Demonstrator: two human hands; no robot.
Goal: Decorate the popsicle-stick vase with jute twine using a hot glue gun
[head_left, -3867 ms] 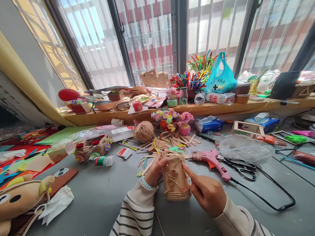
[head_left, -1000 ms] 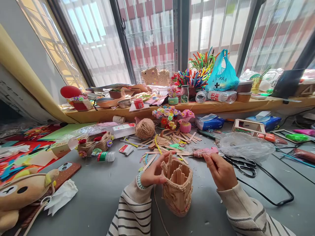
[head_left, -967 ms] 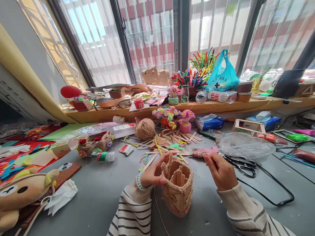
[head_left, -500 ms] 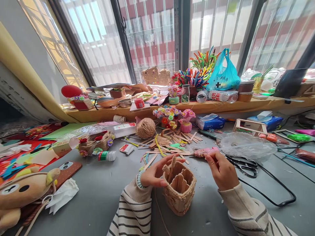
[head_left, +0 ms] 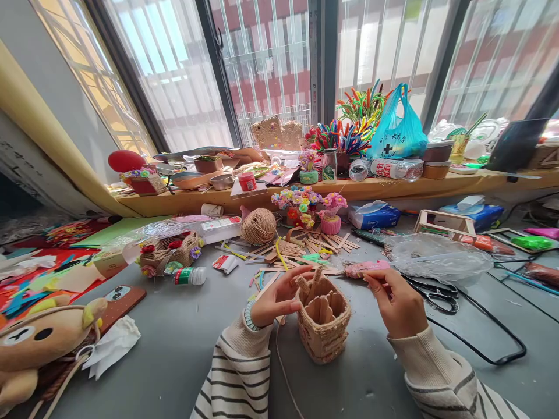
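Note:
A small twine-wrapped basket [head_left: 324,334] stands upright on the grey table, with rounded craft sticks [head_left: 323,309] inside it. At its left rim rise wrapped posts [head_left: 315,282]. My left hand [head_left: 277,297] is at the basket's left side, thumb against the wall and fingers curved round behind the posts. A thin cord [head_left: 282,361] runs down the table below that hand. To the right of the basket, my right hand [head_left: 397,302] is closed in a pinch; what sits between the fingertips is too small to make out. Just beyond those fingertips lies a pink tool with a pointed tip [head_left: 364,267].
Behind the basket are loose craft sticks [head_left: 338,241] and a twine ball [head_left: 258,227]. Black scissors [head_left: 441,299], a black cable [head_left: 493,362] and a clear plastic bag [head_left: 441,259] lie right. A plush bear [head_left: 48,337] and phone [head_left: 124,299] lie left.
The basket has shifted slightly right and away from me and sits more upright. My left hand has moved slightly right with it. My right hand stays pinched in nearly the same place.

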